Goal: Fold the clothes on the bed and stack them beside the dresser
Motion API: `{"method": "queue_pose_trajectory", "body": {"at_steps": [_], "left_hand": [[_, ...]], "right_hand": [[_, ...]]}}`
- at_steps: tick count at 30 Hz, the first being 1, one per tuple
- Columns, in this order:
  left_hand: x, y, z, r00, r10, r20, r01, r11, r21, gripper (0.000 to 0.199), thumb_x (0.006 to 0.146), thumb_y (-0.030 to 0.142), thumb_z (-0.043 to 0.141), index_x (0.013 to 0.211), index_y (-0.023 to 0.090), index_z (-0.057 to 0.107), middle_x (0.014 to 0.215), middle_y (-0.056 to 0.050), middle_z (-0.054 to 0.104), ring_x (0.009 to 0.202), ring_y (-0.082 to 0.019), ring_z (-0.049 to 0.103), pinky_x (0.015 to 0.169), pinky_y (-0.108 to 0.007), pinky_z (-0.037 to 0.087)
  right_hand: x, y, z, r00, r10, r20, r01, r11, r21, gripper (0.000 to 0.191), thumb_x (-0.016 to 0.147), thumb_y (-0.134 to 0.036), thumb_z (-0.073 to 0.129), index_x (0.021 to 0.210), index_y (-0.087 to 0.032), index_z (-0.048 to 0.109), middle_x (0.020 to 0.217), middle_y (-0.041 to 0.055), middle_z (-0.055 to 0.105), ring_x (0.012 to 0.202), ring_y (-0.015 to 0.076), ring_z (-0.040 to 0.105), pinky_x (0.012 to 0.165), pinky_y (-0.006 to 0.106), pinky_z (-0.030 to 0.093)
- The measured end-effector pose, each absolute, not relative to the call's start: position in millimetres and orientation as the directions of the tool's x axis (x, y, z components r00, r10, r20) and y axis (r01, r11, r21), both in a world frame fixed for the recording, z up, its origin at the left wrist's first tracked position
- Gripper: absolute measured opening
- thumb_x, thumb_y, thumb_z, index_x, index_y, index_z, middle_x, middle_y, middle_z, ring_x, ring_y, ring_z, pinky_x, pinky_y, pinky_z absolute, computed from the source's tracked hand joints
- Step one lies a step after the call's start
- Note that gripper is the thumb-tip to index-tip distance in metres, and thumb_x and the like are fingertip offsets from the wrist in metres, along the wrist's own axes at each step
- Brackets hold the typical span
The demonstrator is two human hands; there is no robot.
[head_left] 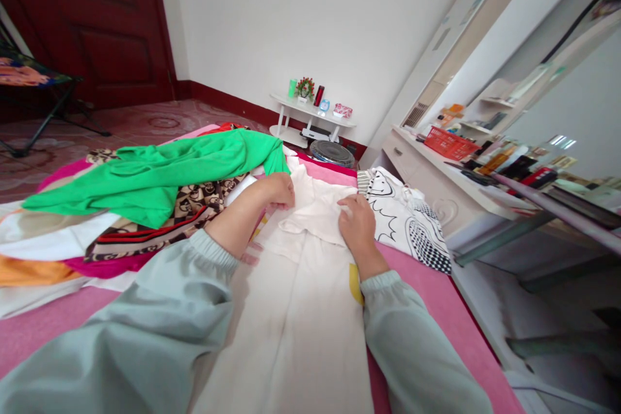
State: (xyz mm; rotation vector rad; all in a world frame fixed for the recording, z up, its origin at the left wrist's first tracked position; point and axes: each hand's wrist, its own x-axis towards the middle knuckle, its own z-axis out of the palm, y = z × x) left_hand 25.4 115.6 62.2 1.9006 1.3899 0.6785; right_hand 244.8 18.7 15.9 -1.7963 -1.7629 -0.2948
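Note:
A long cream-white garment (320, 297) lies stretched toward me on the pink bed cover, with its upper part folded over in loose layers. At the left edge of that folded part is my left hand (280, 191), its fingers curled closed on the cloth; the fingertips are partly hidden. On the opposite edge, my right hand (358, 223) has its fingers bent around the fabric, with the index finger reaching over it. A yellow patch (356, 283) shows beside the garment near my right wrist.
Left lies a heap of clothes with a green top (194, 165) and a patterned brown piece (160, 223). A black-and-white printed garment (402, 223) lies right. Beyond stand a small white shelf table (315, 114) and a dressing table (417, 165) holding a red basket (450, 143).

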Motion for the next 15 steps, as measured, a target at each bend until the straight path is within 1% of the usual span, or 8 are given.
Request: {"method": "queue_pose_trajectory", "body": {"at_steps": [1,3,5,7,9,11,13,15], "left_hand": [[29,117,63,0.256,0.964,0.077,0.632,-0.227,0.741,0.009,0.052,0.01,0.07,0.049,0.017,0.064,0.043,-0.003,0.058,0.051,-0.019,0.061,0.059,-0.028,0.049],[38,120,64,0.289,0.944,0.158,0.679,-0.318,0.662,0.004,0.061,0.015,0.068,0.058,0.018,0.069,0.055,-0.005,0.065,0.064,-0.022,0.065,0.069,-0.031,0.05],[51,117,60,0.366,0.884,0.292,0.583,-0.462,0.668,0.006,0.068,0.022,0.068,0.071,0.019,0.072,0.072,-0.007,0.07,0.078,-0.024,0.067,0.079,-0.033,0.049],[64,109,49,0.504,0.794,0.34,0.419,-0.569,0.707,0.019,0.073,0.031,0.067,0.088,0.02,0.073,0.092,-0.007,0.072,0.094,-0.024,0.066,0.089,-0.033,0.047],[74,101,31,0.595,0.732,0.331,0.325,-0.596,0.734,0.035,0.076,0.039,0.066,0.106,0.022,0.069,0.112,-0.008,0.068,0.11,-0.024,0.06,0.098,-0.034,0.042],[79,96,12,0.634,0.72,0.281,0.359,-0.596,0.718,0.049,0.078,0.045,0.062,0.121,0.022,0.061,0.127,-0.01,0.061,0.126,-0.027,0.048,0.107,-0.04,0.032],[80,96,-2,0.657,0.716,0.235,0.418,-0.606,0.677,0.057,0.082,0.048,0.055,0.132,0.02,0.052,0.138,-0.011,0.051,0.136,-0.029,0.034,0.112,-0.046,0.021],[78,97,-9,0.673,0.708,0.212,0.463,-0.627,0.626,0.064,0.086,0.05,0.046,0.14,0.017,0.042,0.147,-0.013,0.039,0.14,-0.028,0.024,0.114,-0.045,0.015]], "right_hand": [[243,18,17,0.054,0.816,0.576,0.961,0.114,-0.251,0.031,0.083,-0.018,0.044,0.106,-0.018,0.065,0.115,0.0093,0.06,0.109,0.0218,0.053,0.095,0.033,0.04],[239,17,17,-0.043,0.836,0.548,0.952,0.201,-0.232,0.039,0.09,-0.03,0.043,0.124,-0.017,0.056,0.133,0.0102,0.051,0.123,0.0222,0.045,0.104,0.036,0.033],[235,18,14,-0.131,0.91,0.393,0.952,0.226,-0.206,0.052,0.093,-0.043,0.039,0.138,-0.016,0.042,0.147,0.0105,0.037,0.135,0.0233,0.032,0.109,0.041,0.027],[233,21,8,-0.16,0.964,0.212,0.964,0.199,-0.177,0.061,0.094,-0.051,0.032,0.145,-0.017,0.03,0.153,0.0099,0.026,0.141,0.0241,0.02,0.111,0.046,0.022],[232,23,4,-0.138,0.984,0.113,0.977,0.154,-0.149,0.062,0.096,-0.052,0.024,0.148,-0.018,0.024,0.155,0.0085,0.02,0.143,0.0235,0.014,0.112,0.048,0.02],[232,25,1,-0.116,0.989,0.091,0.984,0.127,-0.127,0.062,0.097,-0.05,0.02,0.149,-0.017,0.02,0.156,0.0075,0.017,0.143,0.0222,0.012,0.112,0.047,0.019],[232,25,1,-0.098,0.991,0.087,0.988,0.107,-0.109,0.062,0.097,-0.05,0.019,0.149,-0.016,0.018,0.156,0.0065,0.016,0.143,0.021,0.012,0.113,0.046,0.019],[231,25,2,-0.079,0.993,0.084,0.992,0.087,-0.089,0.063,0.096,-0.051,0.019,0.149,-0.018,0.017,0.156,0.0054,0.015,0.143,0.0203,0.011,0.113,0.046,0.018]]}}
